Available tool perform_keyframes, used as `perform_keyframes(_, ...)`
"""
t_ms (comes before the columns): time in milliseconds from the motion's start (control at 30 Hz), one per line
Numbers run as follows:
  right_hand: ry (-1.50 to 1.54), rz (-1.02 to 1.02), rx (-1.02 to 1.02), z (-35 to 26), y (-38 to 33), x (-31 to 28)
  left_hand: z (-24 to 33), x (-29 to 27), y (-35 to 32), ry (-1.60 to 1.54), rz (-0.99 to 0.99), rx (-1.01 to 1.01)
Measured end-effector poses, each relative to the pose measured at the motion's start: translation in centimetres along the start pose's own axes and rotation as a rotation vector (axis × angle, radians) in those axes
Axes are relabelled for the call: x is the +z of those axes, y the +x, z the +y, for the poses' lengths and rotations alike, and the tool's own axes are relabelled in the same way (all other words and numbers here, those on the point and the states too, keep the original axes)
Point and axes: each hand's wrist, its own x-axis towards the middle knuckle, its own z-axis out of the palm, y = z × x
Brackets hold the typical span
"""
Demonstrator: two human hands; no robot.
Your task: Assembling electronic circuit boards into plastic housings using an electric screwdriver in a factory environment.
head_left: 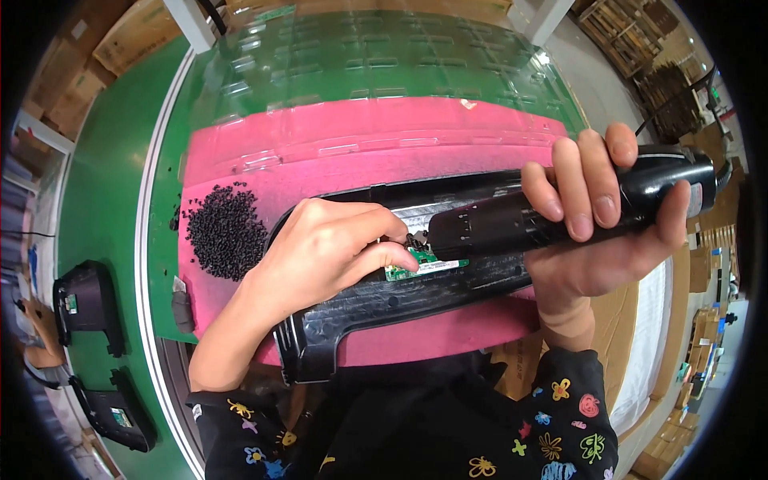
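The dark sleeves (448, 432) with coloured flower prints are filling the bottom centre of the frame, and the two forearms are rising out of them. The left hand (324, 252), just left of centre, is curling down with thumb and forefinger pinching together at the edge of a small green circuit board (424, 264), pressing it into the long black plastic housing (384, 304) that is lying across the middle of the frame. The right hand (596, 232), at centre right, is wrapping fully closed around a black electric screwdriver (528, 216), whose tip is meeting the board right beside the left fingertips.

The housing is resting on a pink foam pad (360, 136); a heap of small black screws (226, 230) is lying on the pad at the left. A clear moulded tray (376, 64) is covering the upper centre, over the green table (104, 200). Two more black housings (88, 304) are sitting at the lower left.

The driver tip is working very close to the pinching fingers, so a slip off the screw head would probably nick them or gouge the board; a loose hold could also let the board shift out of line
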Motion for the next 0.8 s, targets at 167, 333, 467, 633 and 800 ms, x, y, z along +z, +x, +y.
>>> perform_keyframes(167, 0.013, 0.018, -0.054, 0.8, -0.4, -0.2, -0.3, -0.1, -0.2, -0.07, 0.034, -0.059)
perform_keyframes(333, -0.028, 0.036, -0.046, 0.5, -1.0, -0.5, -0.1, 0.3, 0.1, -0.026, -0.016, -0.011)
perform_keyframes(467, -0.009, 0.094, -0.051, 0.8, -1.2, -0.9, 0.1, 0.7, 0.5, 0.15, 0.091, 0.145)
perform_keyframes(633, 0.01, 0.069, -0.018, 0.9, -1.4, -1.8, 0.3, 0.9, 0.5, 0.305, 0.061, 0.231)
perform_keyframes(800, 0.017, -0.017, 0.024, -0.1, -1.1, -2.7, 1.0, 0.5, 1.1, 0.343, -0.106, 0.157)
